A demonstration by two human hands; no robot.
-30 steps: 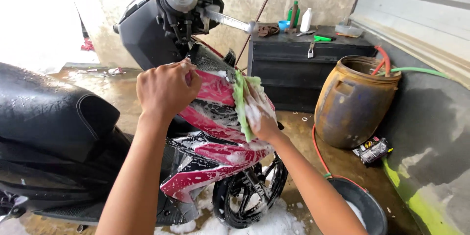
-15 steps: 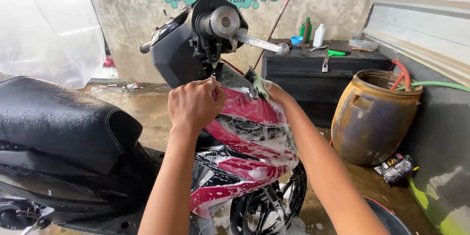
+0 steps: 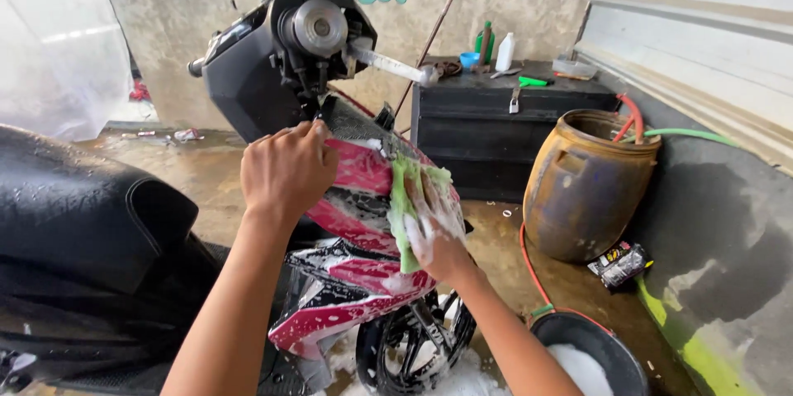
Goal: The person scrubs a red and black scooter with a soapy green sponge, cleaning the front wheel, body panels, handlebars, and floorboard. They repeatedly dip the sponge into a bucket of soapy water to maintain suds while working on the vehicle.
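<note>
A scooter stands in front of me with a red, white and black soapy front panel point(image 3: 355, 198) and a black seat point(image 3: 74, 198) at the left. My right hand point(image 3: 434, 235), covered in foam, presses a green cloth point(image 3: 402, 198) flat against the red panel. My left hand point(image 3: 285, 169) grips the upper edge of that panel just below the black handlebar housing point(image 3: 264, 66). The front wheel point(image 3: 413, 346) shows below, with suds on the floor around it.
A brown barrel point(image 3: 582, 185) with red and green hoses stands at the right. A black bucket point(image 3: 591, 355) of foam sits at the lower right. Behind is a black cabinet point(image 3: 496, 132) carrying bottles and tools. A small dark packet point(image 3: 619, 264) lies on the wet floor.
My right hand with the green cloth slid up to the panel's top near the handlebar, then back down its side. My left hand stayed on the panel edge. The view tilted upward.
</note>
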